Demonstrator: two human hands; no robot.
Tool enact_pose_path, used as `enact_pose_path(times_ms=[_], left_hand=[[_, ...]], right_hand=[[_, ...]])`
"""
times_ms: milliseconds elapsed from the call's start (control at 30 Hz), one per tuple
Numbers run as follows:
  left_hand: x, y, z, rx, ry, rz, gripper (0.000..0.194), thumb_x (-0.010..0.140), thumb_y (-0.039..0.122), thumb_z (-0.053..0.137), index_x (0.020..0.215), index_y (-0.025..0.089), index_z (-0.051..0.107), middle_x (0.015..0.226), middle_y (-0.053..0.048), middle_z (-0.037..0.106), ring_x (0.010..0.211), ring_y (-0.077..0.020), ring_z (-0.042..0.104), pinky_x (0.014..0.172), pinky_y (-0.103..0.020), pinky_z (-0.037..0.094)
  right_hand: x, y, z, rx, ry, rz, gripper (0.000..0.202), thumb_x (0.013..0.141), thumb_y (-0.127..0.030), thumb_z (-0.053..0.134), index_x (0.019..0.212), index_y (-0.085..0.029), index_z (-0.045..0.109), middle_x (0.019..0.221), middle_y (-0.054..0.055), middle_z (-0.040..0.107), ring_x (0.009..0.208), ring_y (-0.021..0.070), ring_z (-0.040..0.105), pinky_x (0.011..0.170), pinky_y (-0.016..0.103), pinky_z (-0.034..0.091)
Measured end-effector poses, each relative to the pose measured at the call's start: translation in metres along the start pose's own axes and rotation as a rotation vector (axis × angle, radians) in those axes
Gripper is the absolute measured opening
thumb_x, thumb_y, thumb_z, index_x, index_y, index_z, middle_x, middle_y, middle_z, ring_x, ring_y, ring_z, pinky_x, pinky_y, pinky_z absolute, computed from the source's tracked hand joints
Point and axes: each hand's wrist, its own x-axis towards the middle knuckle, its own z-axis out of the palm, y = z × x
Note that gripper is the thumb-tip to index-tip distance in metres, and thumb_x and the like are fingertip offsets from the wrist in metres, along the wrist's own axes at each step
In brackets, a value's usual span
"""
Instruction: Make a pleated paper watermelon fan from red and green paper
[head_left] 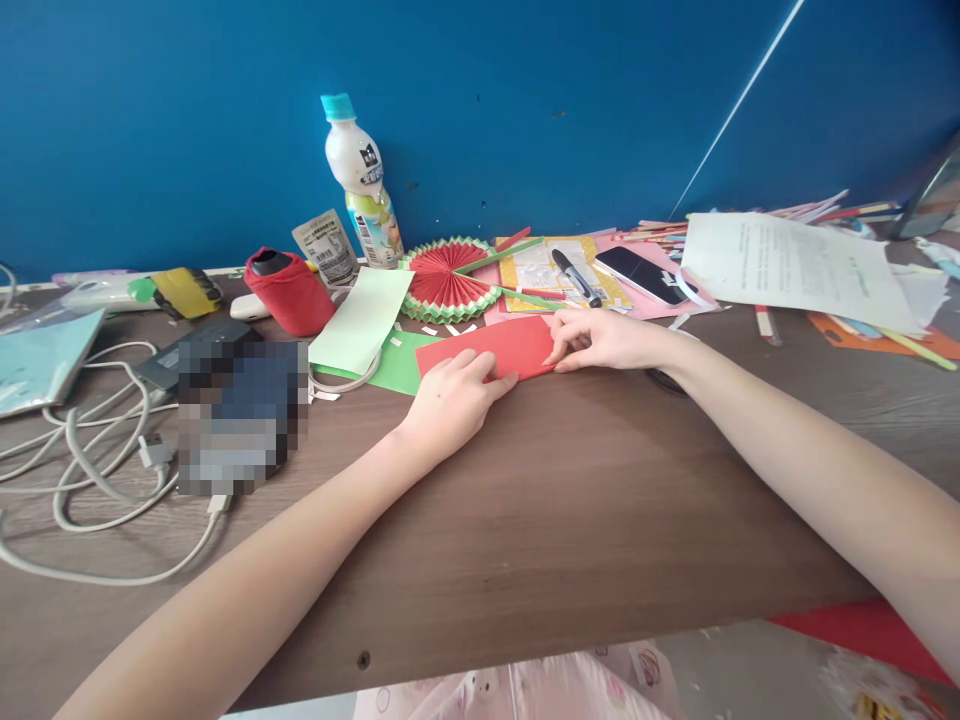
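Observation:
A folded strip of red paper (pixel 517 348) lies across the middle of the desk. My left hand (pixel 456 395) presses down on its near left part, fingers bent and thumb along the near edge. At the right end, my right hand (pixel 589 340) pinches the paper between thumb and fingers. Under the strip's left end is a sheet of green paper (pixel 403 362), with a pale green sheet (pixel 364 320) beside it. Just behind stands out a round pleated paper fan (pixel 448 275), red with a green zigzag rim.
A drink bottle (pixel 364 185) stands against the blue wall. A marker (pixel 576 277) and a phone (pixel 645 275) lie behind my right hand. Printed sheets (pixel 795 265) are at the right. White cables (pixel 112 480), a power bank (pixel 196 352) and a red cloth-covered object (pixel 289 292) occupy the left.

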Motion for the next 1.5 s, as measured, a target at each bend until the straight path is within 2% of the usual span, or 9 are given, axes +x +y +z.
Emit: enact_pose_path(times_ms=[100, 367, 633, 867, 967, 1100, 1233, 1367, 1500], left_hand=[[0.0, 0.0, 0.0, 0.004, 0.002, 0.005, 0.032, 0.088, 0.019, 0.035, 0.105, 0.027, 0.062, 0.075, -0.004, 0.053, 0.067, -0.0159, 0.046, 0.052, -0.027, 0.029], [0.0, -0.002, 0.0, -0.003, -0.023, 0.012, 0.033, 0.088, 0.018, 0.035, 0.106, 0.026, 0.062, 0.077, -0.004, 0.053, 0.068, -0.0156, 0.046, 0.054, -0.027, 0.032], [0.003, -0.003, -0.003, -0.031, -0.084, 0.033, 0.034, 0.086, 0.015, 0.037, 0.109, 0.026, 0.06, 0.082, -0.004, 0.054, 0.072, -0.0169, 0.047, 0.058, -0.028, 0.034], [0.004, -0.001, -0.007, -0.052, -0.161, 0.04, 0.037, 0.087, 0.011, 0.032, 0.113, 0.022, 0.056, 0.089, -0.006, 0.054, 0.079, -0.0175, 0.047, 0.064, -0.027, 0.036], [0.005, 0.005, -0.012, -0.044, -0.17, 0.015, 0.036, 0.089, 0.013, 0.03, 0.111, 0.02, 0.056, 0.087, -0.007, 0.054, 0.079, -0.0179, 0.048, 0.062, -0.028, 0.036], [0.006, 0.012, -0.016, -0.003, -0.222, -0.021, 0.034, 0.087, 0.01, 0.032, 0.105, 0.016, 0.06, 0.077, -0.007, 0.052, 0.07, -0.0171, 0.049, 0.058, -0.028, 0.036], [0.005, 0.011, -0.015, -0.057, -0.232, -0.135, 0.034, 0.083, 0.009, 0.038, 0.105, 0.023, 0.061, 0.076, -0.004, 0.054, 0.071, -0.0167, 0.051, 0.052, -0.026, 0.033], [0.007, 0.004, -0.014, -0.213, -0.237, -0.302, 0.021, 0.084, 0.019, 0.046, 0.095, 0.02, 0.064, 0.084, -0.004, 0.057, 0.081, -0.0174, 0.054, 0.059, -0.025, 0.039], [0.011, -0.003, -0.018, -0.305, -0.238, -0.266, 0.02, 0.084, 0.018, 0.044, 0.085, 0.015, 0.063, 0.084, -0.005, 0.058, 0.083, -0.0181, 0.055, 0.067, -0.027, 0.042]], right_hand=[[0.0, 0.003, -0.001, 0.029, 0.005, 0.001, 0.027, 0.065, -0.045, 0.065, 0.072, -0.02, 0.069, 0.079, 0.001, 0.04, 0.07, 0.0128, 0.043, 0.064, 0.03, 0.037], [-0.002, 0.006, -0.004, 0.118, -0.053, 0.062, 0.029, 0.065, -0.045, 0.065, 0.081, -0.021, 0.07, 0.081, 0.001, 0.05, 0.07, 0.0126, 0.048, 0.063, 0.029, 0.037], [-0.002, 0.005, 0.0, 0.132, -0.008, 0.069, 0.027, 0.063, -0.042, 0.066, 0.067, -0.016, 0.062, 0.078, 0.001, 0.048, 0.067, 0.0115, 0.046, 0.062, 0.029, 0.037], [-0.001, 0.005, 0.001, 0.097, 0.006, 0.047, 0.026, 0.064, -0.044, 0.065, 0.066, -0.018, 0.063, 0.08, 0.002, 0.048, 0.073, 0.0141, 0.048, 0.066, 0.03, 0.038], [-0.002, 0.004, -0.002, 0.059, 0.007, 0.023, 0.027, 0.064, -0.045, 0.064, 0.066, -0.018, 0.065, 0.085, 0.002, 0.047, 0.072, 0.0135, 0.047, 0.065, 0.03, 0.038], [-0.005, 0.007, -0.012, -0.008, -0.077, 0.053, 0.026, 0.067, -0.045, 0.062, 0.08, -0.024, 0.072, 0.091, 0.003, 0.046, 0.073, 0.0136, 0.045, 0.066, 0.03, 0.037], [-0.007, 0.01, -0.017, -0.011, -0.129, 0.104, 0.028, 0.068, -0.044, 0.062, 0.088, -0.027, 0.072, 0.091, 0.003, 0.046, 0.073, 0.0137, 0.044, 0.066, 0.031, 0.036], [-0.003, 0.003, -0.009, -0.015, -0.064, 0.066, 0.027, 0.066, -0.044, 0.064, 0.077, -0.02, 0.069, 0.082, 0.002, 0.045, 0.071, 0.0136, 0.045, 0.064, 0.03, 0.037], [0.002, -0.008, 0.003, -0.054, 0.02, -0.018, 0.023, 0.066, -0.039, 0.065, 0.069, -0.017, 0.057, 0.077, 0.001, 0.05, 0.072, 0.0146, 0.047, 0.064, 0.029, 0.037]])
